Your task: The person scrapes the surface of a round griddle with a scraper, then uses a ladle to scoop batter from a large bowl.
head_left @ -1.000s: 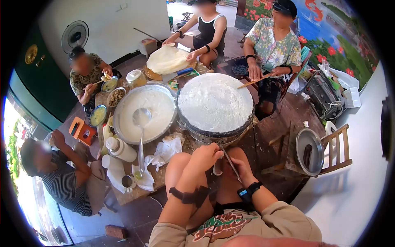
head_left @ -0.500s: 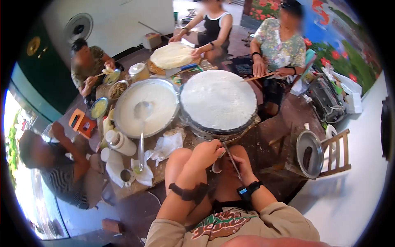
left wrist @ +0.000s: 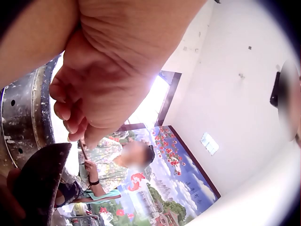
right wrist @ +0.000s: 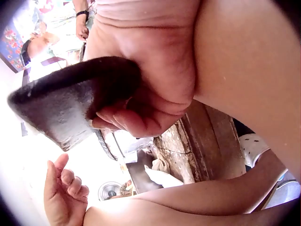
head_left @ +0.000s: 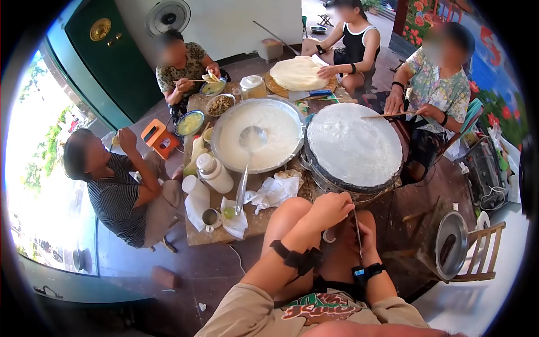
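Observation:
My right hand [right wrist: 155,89] grips a dark, flat scraper-like blade [right wrist: 61,108] with a thick edge. In the head view the blade [head_left: 356,230] appears edge-on, over my lap. My left hand [head_left: 334,210] hovers at the blade's far end, fingers loosely curled. In the right wrist view the left hand's fingertips [right wrist: 62,161] come right to the blade's corner. From the left wrist, the left palm [left wrist: 108,84] shows nothing in it. Just beyond both hands is a round griddle [head_left: 355,145] covered with pale batter.
A wide metal basin [head_left: 258,106] of batter holds a ladle [head_left: 242,185]. Thermos [head_left: 214,173], crumpled paper [head_left: 275,191] and a metal cup [head_left: 211,218] stand nearby. A person [head_left: 435,95] rests a stick on the griddle; others sit around. A basin [head_left: 452,244] stands on a chair at right.
The head view has swung left, so everything sits further right in it. Both hands keep nearly the same pose around the blade. The person at the griddle has moved the stick over the batter.

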The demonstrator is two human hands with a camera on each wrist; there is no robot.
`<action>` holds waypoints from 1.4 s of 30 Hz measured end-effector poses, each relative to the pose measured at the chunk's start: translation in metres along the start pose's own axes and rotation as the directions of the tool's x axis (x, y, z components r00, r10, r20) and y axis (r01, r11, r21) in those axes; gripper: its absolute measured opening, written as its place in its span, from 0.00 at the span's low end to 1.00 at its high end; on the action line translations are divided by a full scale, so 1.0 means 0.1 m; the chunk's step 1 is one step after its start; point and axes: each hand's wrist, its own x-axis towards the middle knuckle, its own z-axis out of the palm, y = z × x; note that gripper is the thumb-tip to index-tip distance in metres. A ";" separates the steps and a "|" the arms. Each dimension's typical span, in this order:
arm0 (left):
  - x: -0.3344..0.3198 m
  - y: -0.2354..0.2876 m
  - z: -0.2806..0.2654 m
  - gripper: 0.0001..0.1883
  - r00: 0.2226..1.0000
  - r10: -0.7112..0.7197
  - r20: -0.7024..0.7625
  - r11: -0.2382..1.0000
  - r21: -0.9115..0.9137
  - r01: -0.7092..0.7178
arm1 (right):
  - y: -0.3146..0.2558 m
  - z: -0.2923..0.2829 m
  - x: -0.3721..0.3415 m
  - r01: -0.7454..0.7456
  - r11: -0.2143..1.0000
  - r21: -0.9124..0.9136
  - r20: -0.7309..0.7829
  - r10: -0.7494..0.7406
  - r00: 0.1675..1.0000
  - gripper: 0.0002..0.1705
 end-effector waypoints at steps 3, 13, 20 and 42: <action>0.00 0.02 0.01 0.14 0.991 -0.016 -0.135 1.000 -0.017 0.013 | 0.00 -0.05 0.01 0.015 1.000 -0.004 0.036 -0.015 0.999 0.12; 0.05 -0.01 0.00 0.13 0.954 -0.009 -0.299 0.995 -0.095 -0.020 | -0.01 0.04 -0.02 0.034 0.999 0.003 -0.002 -0.034 0.999 0.13; 0.04 0.01 -0.02 0.13 0.960 0.003 -0.281 0.996 -0.084 -0.028 | 0.02 0.00 0.00 0.041 0.998 -0.039 -0.087 -0.044 0.995 0.17; 0.05 0.03 -0.03 0.12 0.970 -0.031 -0.240 0.995 -0.102 0.007 | -0.02 0.02 0.00 0.017 0.999 0.030 0.003 -0.017 1.000 0.12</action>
